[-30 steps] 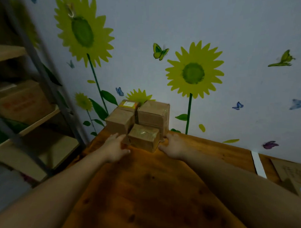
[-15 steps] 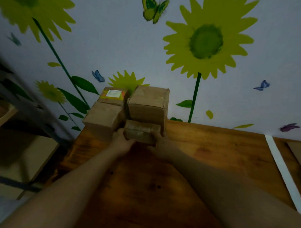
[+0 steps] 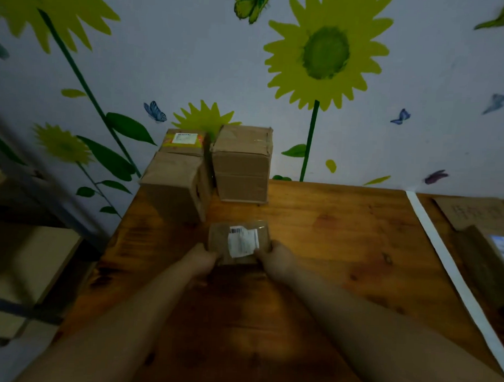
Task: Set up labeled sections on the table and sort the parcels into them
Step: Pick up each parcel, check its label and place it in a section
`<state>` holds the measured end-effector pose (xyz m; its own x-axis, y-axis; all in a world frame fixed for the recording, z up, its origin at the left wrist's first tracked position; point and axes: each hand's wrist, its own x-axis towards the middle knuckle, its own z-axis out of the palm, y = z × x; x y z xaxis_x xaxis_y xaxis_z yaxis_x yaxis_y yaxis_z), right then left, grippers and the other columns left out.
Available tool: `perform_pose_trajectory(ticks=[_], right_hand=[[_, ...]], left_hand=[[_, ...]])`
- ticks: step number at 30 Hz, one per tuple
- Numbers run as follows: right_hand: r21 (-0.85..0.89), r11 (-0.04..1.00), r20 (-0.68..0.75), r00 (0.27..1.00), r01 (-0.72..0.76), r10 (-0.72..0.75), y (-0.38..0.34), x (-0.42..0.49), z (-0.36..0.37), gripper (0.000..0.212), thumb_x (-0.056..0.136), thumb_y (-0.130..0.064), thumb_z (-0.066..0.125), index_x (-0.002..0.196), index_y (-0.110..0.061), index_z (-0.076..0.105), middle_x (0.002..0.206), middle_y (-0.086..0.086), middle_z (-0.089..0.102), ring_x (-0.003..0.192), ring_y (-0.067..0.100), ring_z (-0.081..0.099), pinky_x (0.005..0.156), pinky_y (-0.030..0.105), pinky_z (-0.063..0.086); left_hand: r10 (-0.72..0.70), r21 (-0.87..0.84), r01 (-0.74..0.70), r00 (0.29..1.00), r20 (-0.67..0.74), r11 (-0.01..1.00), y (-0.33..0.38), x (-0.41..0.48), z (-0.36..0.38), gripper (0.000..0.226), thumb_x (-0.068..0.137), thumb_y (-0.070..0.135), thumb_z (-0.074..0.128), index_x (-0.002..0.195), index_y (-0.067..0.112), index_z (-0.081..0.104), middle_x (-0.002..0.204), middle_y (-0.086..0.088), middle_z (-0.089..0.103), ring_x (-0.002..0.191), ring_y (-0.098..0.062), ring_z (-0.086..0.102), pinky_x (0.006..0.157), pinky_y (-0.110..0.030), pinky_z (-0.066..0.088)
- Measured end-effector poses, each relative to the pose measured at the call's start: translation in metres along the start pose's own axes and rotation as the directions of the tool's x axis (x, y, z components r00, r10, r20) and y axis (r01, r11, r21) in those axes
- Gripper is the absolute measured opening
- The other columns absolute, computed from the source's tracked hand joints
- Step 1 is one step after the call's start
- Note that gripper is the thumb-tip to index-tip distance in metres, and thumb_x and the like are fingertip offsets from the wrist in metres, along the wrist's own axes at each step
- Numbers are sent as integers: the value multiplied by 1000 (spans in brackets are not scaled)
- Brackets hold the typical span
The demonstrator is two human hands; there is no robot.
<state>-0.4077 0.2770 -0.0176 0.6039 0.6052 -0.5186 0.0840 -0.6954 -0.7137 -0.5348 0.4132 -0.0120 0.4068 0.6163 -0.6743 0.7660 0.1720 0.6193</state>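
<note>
The wooden table (image 3: pixel 343 237) bears cardboard boxes (image 3: pixel 241 173) and a white strip (image 3: pixel 442 260).

Dim, soft picture; a faint light pool on the table (image 3: pixel 315 221), edges blurred and warped.

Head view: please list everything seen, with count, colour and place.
parcel: 1, brown with white label, mid-table
boxes: 3, brown, table's far left corner, by wall
table: 1, brown wood, fills foreground
tape: 1 strip, white, across table at right
sign: 1, brown cardboard, right of tape
sunflowers: several, yellow-green, on wall
butterflies: several, mixed colours, on wall
left hand: 1, grips parcel's left side
right hand: 1, grips parcel's right side
</note>
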Motion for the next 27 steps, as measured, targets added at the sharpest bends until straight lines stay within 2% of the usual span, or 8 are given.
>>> perform_pose_trajectory(ticks=[4,7,9,11,14,18,22,27], right_hand=[[119,993,-58,998,-1,8,6,-33,3,43,95,-25,57,134,-13,45,119,6,62,86,15,63,64,26,53],[225,972,-140,989,73,-41,-1,-62,-8,41,95,-20,57,134,-16,45,125,6,62,99,19,64,75,30,56],[260,954,-205,974,149,-96,-9,-85,-19,44,95,-20,57,137,-18,44,128,5,60,100,16,62,70,23,52],[313,923,-280,950,226,-137,-20,-108,-31,47,93,-20,60,137,-21,42,127,3,59,96,12,61,76,27,55],[342,884,-404,899,319,-169,-36,-140,-45,44,88,-19,64,127,-24,44,123,2,59,104,17,61,89,40,55],[298,867,-504,837,400,-213,-45,-178,-65,50,86,-19,65,129,-23,40,124,-1,57,111,17,56,95,39,51],[270,859,-546,804,436,-236,-34,-209,-89,53,84,-11,64,130,-21,40,121,-3,57,105,13,55,88,30,49],[263,845,-593,769,465,-239,6,-250,-130,43,84,-11,64,117,-31,42,107,-11,59,98,9,59,84,27,52]], left_hand=[[141,-12,-141,990,31,990,-17,-15,4,51,91,22,58,137,12,39,135,-12,49,117,-28,51,85,-34,44],[244,-50,-241,967,67,969,-11,-39,2,54,91,19,57,141,17,36,136,-11,49,117,-27,52,93,-39,46],[328,-129,-321,944,41,938,1,-62,-2,57,91,18,56,143,23,32,131,-8,52,104,-21,58,79,-32,50],[411,-293,-379,910,51,877,13,-86,-7,63,89,20,59,142,35,28,120,0,56,90,-13,59,68,-30,51],[549,-368,-510,836,0,777,29,-118,-11,73,86,18,64,143,38,23,133,2,48,107,-20,55,86,-43,49],[701,-346,-675,710,-65,652,50,-156,-7,75,83,13,67,142,31,25,141,-4,41,115,-17,48,90,-31,45],[765,-333,-734,642,-53,593,62,-185,10,73,83,10,68,141,27,27,141,-5,42,119,-19,50,101,-39,43],[800,-355,-750,599,-7,559,79,-217,61,71,83,12,68,138,32,29,129,1,47,114,-19,52,95,-41,48]])
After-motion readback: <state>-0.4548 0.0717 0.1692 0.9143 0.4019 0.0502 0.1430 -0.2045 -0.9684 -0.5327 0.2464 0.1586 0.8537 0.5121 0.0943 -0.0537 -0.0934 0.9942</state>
